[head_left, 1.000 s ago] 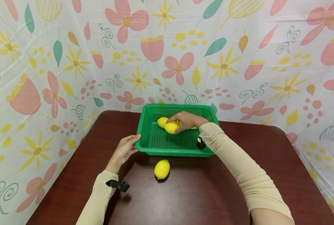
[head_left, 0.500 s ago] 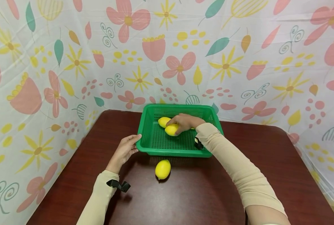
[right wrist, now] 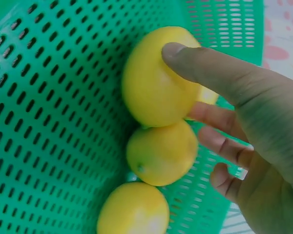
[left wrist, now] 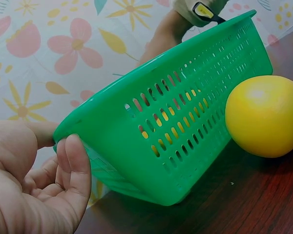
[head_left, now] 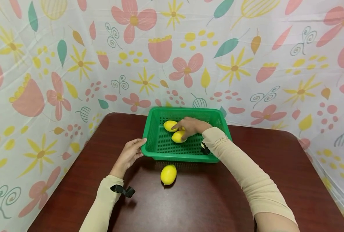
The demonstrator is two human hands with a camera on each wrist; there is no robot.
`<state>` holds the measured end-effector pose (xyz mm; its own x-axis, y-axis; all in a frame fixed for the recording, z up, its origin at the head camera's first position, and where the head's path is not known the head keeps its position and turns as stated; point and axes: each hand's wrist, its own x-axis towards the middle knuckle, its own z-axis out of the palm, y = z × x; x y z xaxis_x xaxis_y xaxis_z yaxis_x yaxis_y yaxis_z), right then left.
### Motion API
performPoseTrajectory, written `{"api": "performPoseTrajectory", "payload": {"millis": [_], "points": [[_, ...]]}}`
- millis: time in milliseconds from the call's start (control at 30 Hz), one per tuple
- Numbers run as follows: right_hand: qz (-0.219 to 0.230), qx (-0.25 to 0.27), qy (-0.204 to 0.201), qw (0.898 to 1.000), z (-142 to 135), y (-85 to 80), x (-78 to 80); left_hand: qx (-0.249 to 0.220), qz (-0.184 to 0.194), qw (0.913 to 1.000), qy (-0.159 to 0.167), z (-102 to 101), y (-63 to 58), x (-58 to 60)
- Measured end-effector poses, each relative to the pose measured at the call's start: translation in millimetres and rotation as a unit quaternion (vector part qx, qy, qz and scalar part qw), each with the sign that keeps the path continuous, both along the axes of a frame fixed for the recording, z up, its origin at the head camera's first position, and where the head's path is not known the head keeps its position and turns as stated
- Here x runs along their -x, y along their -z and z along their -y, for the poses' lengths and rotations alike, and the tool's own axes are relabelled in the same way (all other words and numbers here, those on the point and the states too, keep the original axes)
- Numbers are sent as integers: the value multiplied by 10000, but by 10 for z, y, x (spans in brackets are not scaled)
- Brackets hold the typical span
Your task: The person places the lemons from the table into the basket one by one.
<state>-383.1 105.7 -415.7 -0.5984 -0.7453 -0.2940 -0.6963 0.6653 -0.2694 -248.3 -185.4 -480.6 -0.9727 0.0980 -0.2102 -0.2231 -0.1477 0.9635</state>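
Observation:
My left hand pinches the left rim of a green perforated plastic basket, thumb over the edge and fingers beneath. Inside the basket, my right hand is over several yellow lemons. Its thumb touches the nearest lemon in the right wrist view, while the other fingers are spread away from that fruit. More lemons, one in the middle and one lower down, sit in a row beside it. Another lemon lies on the table in front of the basket, close by its wall in the left wrist view.
The dark reddish-brown table spreads around the basket. Behind and to the left hangs a white flower-printed cloth. Black straps with small devices are worn on both wrists, the left strap trailing over the table.
My right hand has lowered its lemon onto the basket's bottom and its fingers have loosened and spread from it. My left hand stays on the rim.

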Motion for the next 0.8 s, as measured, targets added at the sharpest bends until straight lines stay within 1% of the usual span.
{"api": "performPoseTrajectory", "payload": {"millis": [100, 167, 300, 400, 500, 633, 700, 800], "points": [[4, 172, 32, 9998, -49, -94, -20, -20, -4, 10000, -28, 1, 1, 2], [-21, 313, 22, 9995, -84, -184, -61, -30, -10, 10000, -28, 2, 1, 5], [-253, 838, 9, 9962, -140, -362, -227, -48, 2, 10000, -35, 11, 12, 10], [-558, 1281, 163, 9901, -178, -459, -415, -56, 20, 10000, -41, 17, 17, 12], [-876, 1619, 444, 9819, -207, -511, -640, -62, 30, 10000, -39, 17, 18, 8], [-1223, 1998, 754, 9692, -225, -518, -975, -48, 40, 10000, -14, 19, 18, 4], [-1320, 2201, 759, 9635, -221, -507, -1139, -47, 18, 10000, -3, 18, 15, 7], [-1418, 2468, 594, 9568, -213, -464, -1375, -44, -17, 10000, 14, 12, 12, 14]]}}
